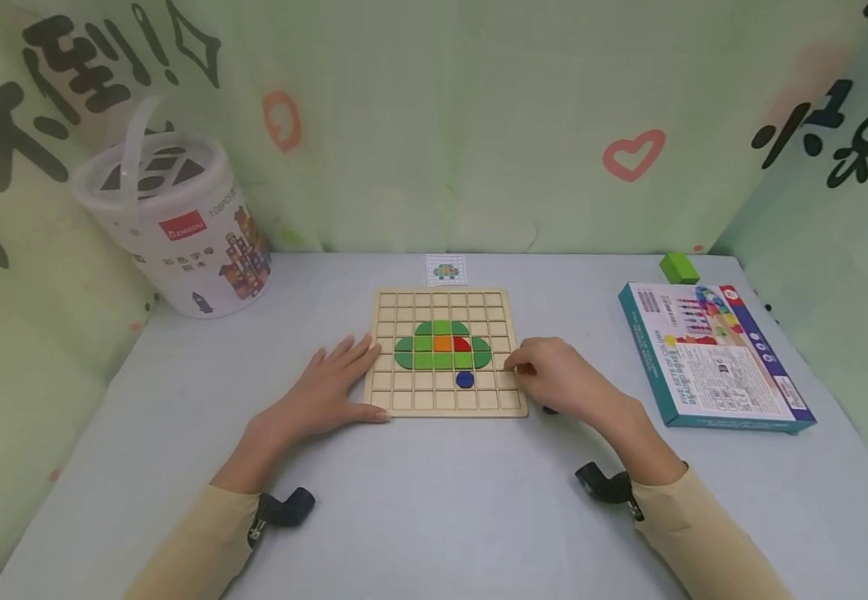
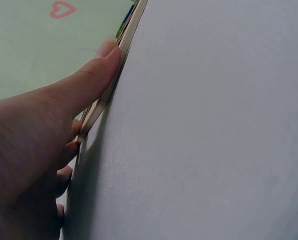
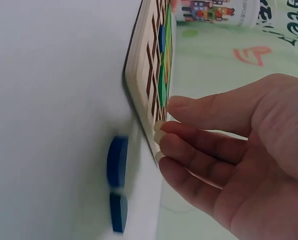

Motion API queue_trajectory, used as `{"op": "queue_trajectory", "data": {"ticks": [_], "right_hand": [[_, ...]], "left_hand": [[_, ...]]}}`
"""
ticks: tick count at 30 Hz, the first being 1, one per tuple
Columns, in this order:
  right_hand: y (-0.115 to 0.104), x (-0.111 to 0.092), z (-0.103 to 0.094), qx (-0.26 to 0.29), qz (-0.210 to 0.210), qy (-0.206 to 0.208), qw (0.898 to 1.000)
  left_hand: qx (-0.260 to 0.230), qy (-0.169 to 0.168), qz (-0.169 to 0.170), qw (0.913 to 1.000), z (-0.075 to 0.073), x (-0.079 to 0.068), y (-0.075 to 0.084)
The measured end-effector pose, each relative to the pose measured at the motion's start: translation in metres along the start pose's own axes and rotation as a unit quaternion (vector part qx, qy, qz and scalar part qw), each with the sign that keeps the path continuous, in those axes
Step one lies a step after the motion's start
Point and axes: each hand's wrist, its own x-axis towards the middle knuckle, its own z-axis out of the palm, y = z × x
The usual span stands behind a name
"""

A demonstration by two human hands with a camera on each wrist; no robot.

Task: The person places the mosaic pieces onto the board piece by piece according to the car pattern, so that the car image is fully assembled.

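Observation:
A wooden grid board lies on the table with flat coloured pieces on it: green pieces, an orange square, a red piece and, below them, a round blue shape. My left hand rests at the board's left edge, fingers spread, thumb at the lower left corner. At the right edge is my right hand, its fingers loosely bent; in the right wrist view nothing shows between thumb and fingertips. Two blue pieces lie on the table beside the board, mostly hidden by that hand in the head view.
Behind the board lies a small pattern card. A flat teal-edged box is on the right, with a green block behind it. At the back left stands a white handled bucket. Printed curtains border the table.

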Motion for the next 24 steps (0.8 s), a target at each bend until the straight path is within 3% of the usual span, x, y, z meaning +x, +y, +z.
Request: {"op": "queue_trajectory", "data": {"ticks": [4, 11, 24], "right_hand": [[0.011, -0.016, -0.007, -0.009, 0.024, -0.026, 0.999], [0.025, -0.036, -0.008, -0.028, 0.017, -0.040, 0.999], [0.021, -0.023, 0.003, -0.024, 0.014, 0.007, 1.000]], "left_hand": [[-0.001, 0.003, 0.000, 1.0000, 0.000, 0.000, -0.001], [-0.003, 0.004, 0.000, 1.0000, -0.001, -0.001, 0.001], [-0.002, 0.004, -0.001, 1.0000, 0.002, 0.001, -0.001]]}}
